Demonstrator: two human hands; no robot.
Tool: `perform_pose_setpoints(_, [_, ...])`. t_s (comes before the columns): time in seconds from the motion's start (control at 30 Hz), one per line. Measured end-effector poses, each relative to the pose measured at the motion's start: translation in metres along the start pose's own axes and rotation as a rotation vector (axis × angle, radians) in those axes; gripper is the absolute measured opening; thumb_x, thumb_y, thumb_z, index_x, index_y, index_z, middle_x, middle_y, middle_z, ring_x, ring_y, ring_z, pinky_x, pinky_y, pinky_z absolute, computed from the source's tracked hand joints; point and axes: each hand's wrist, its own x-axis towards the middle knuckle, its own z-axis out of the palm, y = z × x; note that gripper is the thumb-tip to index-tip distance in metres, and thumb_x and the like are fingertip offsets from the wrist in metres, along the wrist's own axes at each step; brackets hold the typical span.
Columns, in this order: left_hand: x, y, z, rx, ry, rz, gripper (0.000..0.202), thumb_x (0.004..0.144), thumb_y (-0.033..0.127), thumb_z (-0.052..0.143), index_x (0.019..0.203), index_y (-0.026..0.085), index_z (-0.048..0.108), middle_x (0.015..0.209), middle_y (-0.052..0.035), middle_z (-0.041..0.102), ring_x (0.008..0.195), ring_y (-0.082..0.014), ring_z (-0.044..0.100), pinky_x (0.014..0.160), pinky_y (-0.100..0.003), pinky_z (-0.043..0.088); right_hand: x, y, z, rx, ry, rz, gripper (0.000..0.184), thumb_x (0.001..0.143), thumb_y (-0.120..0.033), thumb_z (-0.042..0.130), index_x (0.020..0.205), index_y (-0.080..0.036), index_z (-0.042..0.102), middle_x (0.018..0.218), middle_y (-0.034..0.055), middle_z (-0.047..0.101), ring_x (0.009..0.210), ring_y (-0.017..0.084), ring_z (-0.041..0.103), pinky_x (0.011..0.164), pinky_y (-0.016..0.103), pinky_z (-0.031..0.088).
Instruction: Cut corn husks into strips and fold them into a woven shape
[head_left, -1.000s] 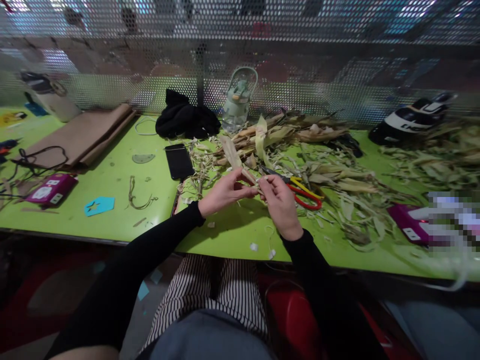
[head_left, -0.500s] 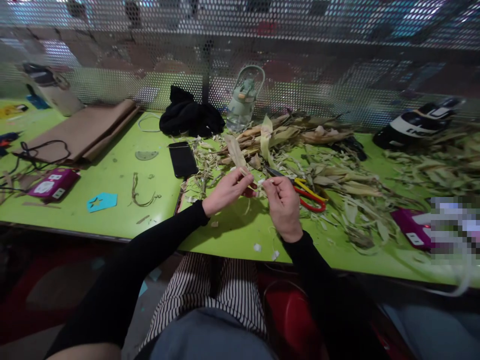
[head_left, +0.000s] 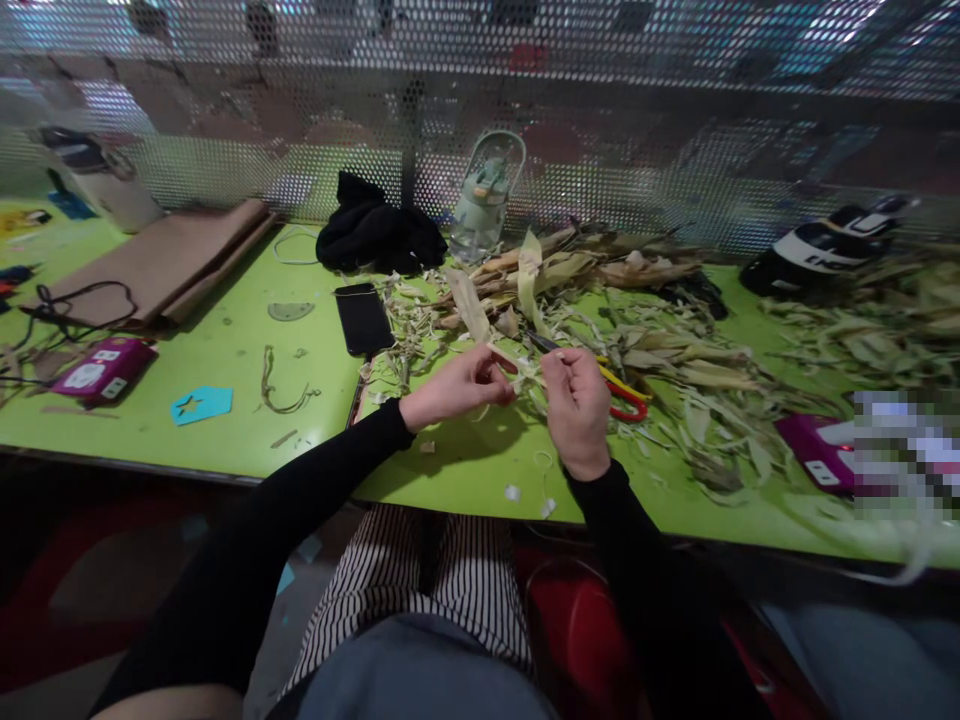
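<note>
Above the green table (head_left: pixel 225 350) my left hand (head_left: pixel 456 386) pinches one end of a thin dried corn husk strip (head_left: pixel 523 362). My right hand (head_left: pixel 577 405) has its fingers curled round the other end of the same strip, a little to the right. Both hands hover just above the table's front half. Red and yellow handled scissors (head_left: pixel 619 390) lie right behind my right hand. A heap of dried corn husks (head_left: pixel 585 275) spreads behind and to the right of both hands.
A black phone (head_left: pixel 362 317) lies left of my hands, a black cloth (head_left: pixel 379 235) and a pale green bottle (head_left: pixel 482 195) stand at the back. Brown paper (head_left: pixel 150 265), a magenta box (head_left: pixel 105 368) and a blue paper shape (head_left: pixel 201 403) lie at left. A perforated metal screen (head_left: pixel 675 150) closes the back.
My hands have drawn slightly apart along the husk strip, the right hand shifting right and turning upright. The view has tilted a little; nothing else on the table moved.
</note>
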Motion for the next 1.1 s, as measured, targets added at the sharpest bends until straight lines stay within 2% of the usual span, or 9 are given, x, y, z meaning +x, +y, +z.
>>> perform_pose_setpoints(0.23, [-0.003, 0.008, -0.001, 0.074, -0.154, -0.153, 0.016, 0.084, 0.012, 0.06, 0.099, 0.012, 0.063, 0.076, 0.0007, 0.066, 0.071, -0.0094, 0.062, 0.08, -0.028, 0.051, 0.001, 0.004, 0.002, 0.108, -0.061, 0.043, 0.031, 0.096, -0.053, 0.056, 0.089, -0.023, 0.055, 0.062, -0.0071, 0.038, 0.052, 0.011, 0.033, 0.05, 0.027, 0.029])
perform_pose_setpoints(0.33, [-0.005, 0.011, 0.0, 0.107, -0.112, -0.118, 0.012, 0.086, 0.022, 0.064, 0.093, 0.012, 0.064, 0.083, -0.0012, 0.068, 0.073, -0.0094, 0.061, 0.078, -0.027, 0.05, 0.003, 0.005, 0.002, 0.155, -0.125, 0.085, 0.034, 0.094, -0.057, 0.057, 0.088, -0.023, 0.054, 0.061, -0.0069, 0.04, 0.052, 0.011, 0.036, 0.048, 0.026, 0.03])
perform_pose_setpoints(0.47, [-0.004, 0.012, 0.0, 0.12, -0.028, 0.006, 0.024, 0.092, 0.035, 0.059, 0.086, 0.012, 0.063, 0.08, -0.0026, 0.066, 0.071, -0.0089, 0.057, 0.073, -0.025, 0.048, 0.003, 0.0, 0.0, 0.1, -0.193, 0.096, 0.033, 0.096, -0.056, 0.054, 0.092, -0.023, 0.055, 0.066, -0.0045, 0.051, 0.056, 0.012, 0.05, 0.054, 0.027, 0.04])
perform_pose_setpoints(0.6, [-0.002, 0.008, 0.0, 0.12, 0.09, 0.025, 0.025, 0.094, 0.034, 0.057, 0.08, 0.013, 0.058, 0.073, -0.0003, 0.063, 0.067, -0.0076, 0.057, 0.071, -0.024, 0.047, 0.004, -0.007, -0.004, -0.05, -0.211, 0.018, 0.03, 0.099, -0.051, 0.049, 0.095, -0.023, 0.059, 0.07, -0.0017, 0.057, 0.062, 0.015, 0.054, 0.061, 0.029, 0.042])
perform_pose_setpoints(0.7, [-0.001, 0.004, 0.003, 0.127, 0.125, -0.01, 0.022, 0.094, 0.032, 0.058, 0.082, 0.013, 0.057, 0.07, 0.001, 0.063, 0.064, -0.0071, 0.058, 0.07, -0.023, 0.048, 0.005, -0.007, -0.003, -0.028, -0.242, 0.026, 0.028, 0.099, -0.05, 0.051, 0.097, -0.023, 0.058, 0.077, 0.0002, 0.062, 0.066, 0.016, 0.056, 0.063, 0.03, 0.044])
perform_pose_setpoints(0.87, [-0.001, 0.001, 0.011, 0.123, 0.123, -0.045, 0.018, 0.096, 0.028, 0.056, 0.089, 0.013, 0.061, 0.07, 0.0017, 0.064, 0.063, -0.0069, 0.059, 0.067, -0.021, 0.048, 0.003, -0.004, 0.002, -0.01, -0.263, 0.114, 0.026, 0.099, -0.048, 0.048, 0.091, -0.024, 0.053, 0.073, -0.0006, 0.06, 0.066, 0.017, 0.057, 0.064, 0.031, 0.044])
perform_pose_setpoints(1.1, [0.0, 0.0, 0.017, 0.106, 0.037, -0.069, 0.021, 0.097, 0.023, 0.054, 0.079, 0.014, 0.054, 0.06, 0.004, 0.06, 0.055, -0.0059, 0.056, 0.062, -0.02, 0.047, -0.002, -0.01, 0.002, -0.08, -0.136, 0.018, 0.023, 0.098, -0.043, 0.052, 0.087, -0.024, 0.054, 0.063, -0.0048, 0.048, 0.052, 0.012, 0.041, 0.053, 0.029, 0.031])
